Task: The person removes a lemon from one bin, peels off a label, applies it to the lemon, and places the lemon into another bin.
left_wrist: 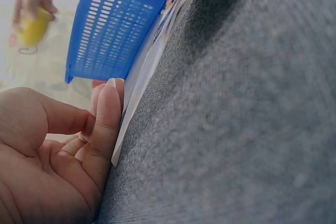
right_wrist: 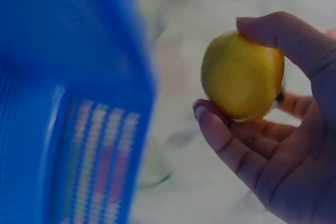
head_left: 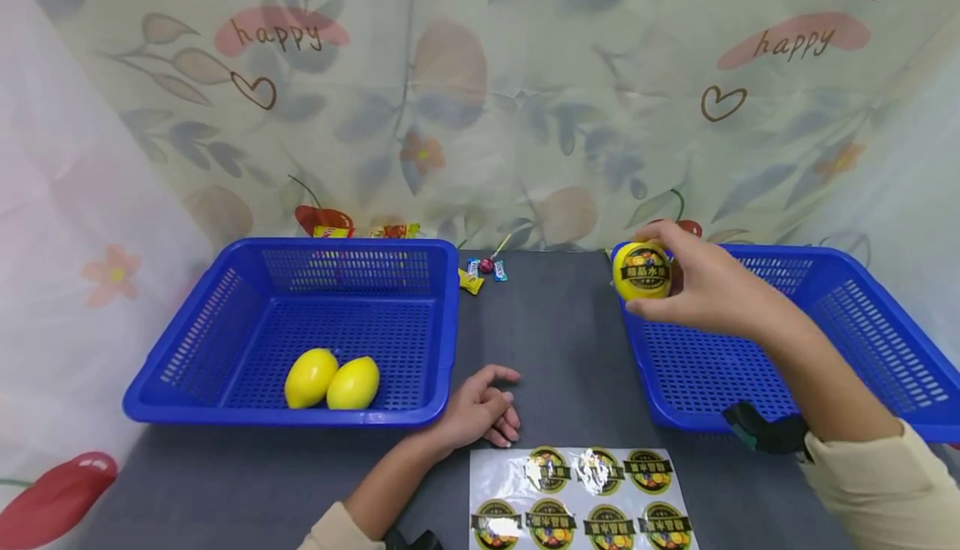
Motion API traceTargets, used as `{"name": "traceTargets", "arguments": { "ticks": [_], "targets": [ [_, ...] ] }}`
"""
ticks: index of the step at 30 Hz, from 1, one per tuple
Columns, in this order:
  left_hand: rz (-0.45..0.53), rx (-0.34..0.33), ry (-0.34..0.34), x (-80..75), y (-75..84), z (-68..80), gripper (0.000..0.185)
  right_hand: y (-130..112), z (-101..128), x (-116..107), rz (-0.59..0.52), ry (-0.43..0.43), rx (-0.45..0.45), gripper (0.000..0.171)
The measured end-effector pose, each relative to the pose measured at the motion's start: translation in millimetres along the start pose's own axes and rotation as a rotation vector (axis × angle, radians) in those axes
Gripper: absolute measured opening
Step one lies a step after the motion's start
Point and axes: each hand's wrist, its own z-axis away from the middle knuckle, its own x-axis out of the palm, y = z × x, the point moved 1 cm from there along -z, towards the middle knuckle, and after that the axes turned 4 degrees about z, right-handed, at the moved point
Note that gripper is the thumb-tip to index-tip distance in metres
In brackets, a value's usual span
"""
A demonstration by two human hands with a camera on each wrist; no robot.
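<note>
Lemon (head_left: pixel 641 271) above right basket (head_left: pixel 862 317) rim

The head view looks forward and down over the whole tabletop (head_left: pixel 555 342). The left wrist view skims low along it, very near. The right wrist view sits close to the lemon (right_wrist: pixel 242 75), which all three views share.

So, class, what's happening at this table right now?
A person's right hand holds a yellow lemon bearing a round sticker above the near-left corner of the right blue basket. The left hand rests on the grey table beside the sticker sheet, holding nothing. Two plain lemons lie in the left blue basket. A few wrapped candies sit at the back.
</note>
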Motion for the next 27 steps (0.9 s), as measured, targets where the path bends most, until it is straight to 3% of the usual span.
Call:
{"name": "traceTargets", "arguments": {
  "ticks": [4,8,11,18,23,27],
  "targets": [
    [0.002,-0.001,-0.002,-0.5,-0.2,0.1,0.035,50,-26,-15,0.06,-0.098,0.057,0.07],
    [-0.003,-0.005,-0.003,-1.0,-0.6,-0.1,0.036,88,-45,-2,0.155,-0.242,0.085,0.065],
    [-0.007,-0.005,-0.003,-0.9,-0.9,-0.6,0.036,102,-54,11,0.169,-0.337,0.113,0.064],
    [-0.015,-0.004,-0.009,-0.9,0.1,-0.6,0.035,113,-63,28,0.093,-0.462,0.213,0.074],
    [-0.016,-0.007,-0.003,0.0,0.3,0.3,0.034,110,-60,31,0.125,-0.47,0.256,0.076],
    [-0.022,-0.005,0.005,1.0,-0.1,0.1,0.034,107,-55,20,0.186,-0.446,0.25,0.084]
  ]
}}
